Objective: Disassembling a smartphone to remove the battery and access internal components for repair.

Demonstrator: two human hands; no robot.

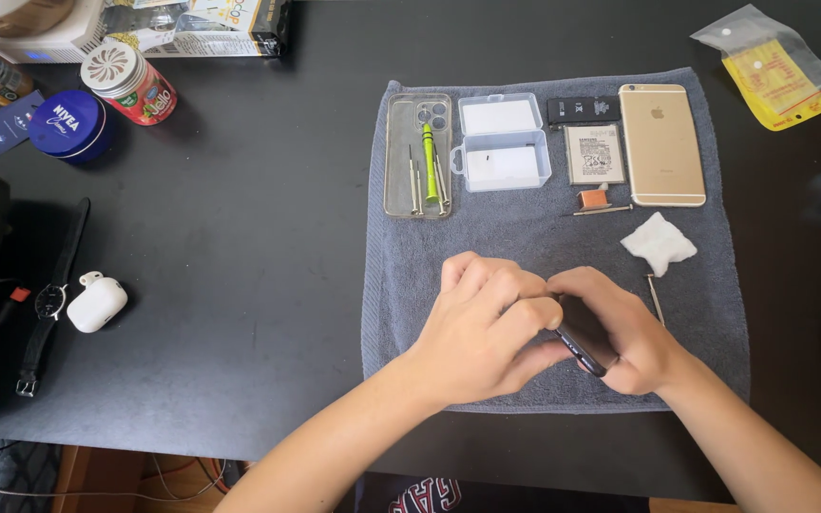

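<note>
Both my hands meet over the front of a grey towel (525, 233) and grip a dark phone (583, 346) held on edge between them. My left hand (482, 328) curls over its left side, fingers bent on top. My right hand (624, 332) wraps the right side, and only the phone's lower dark edge shows. A thin metal tool (656, 297) lies on the towel just right of my right hand. A folded white wipe (658, 242) rests above it.
On the towel's far half lie a clear phone case (401, 152) holding several screwdrivers, an open clear plastic box (503, 142), two batteries (593, 152), and a gold phone (660, 142) face down. A wristwatch (49, 302), white earbud case (97, 302), blue tin (68, 125) and jar (130, 81) sit at left.
</note>
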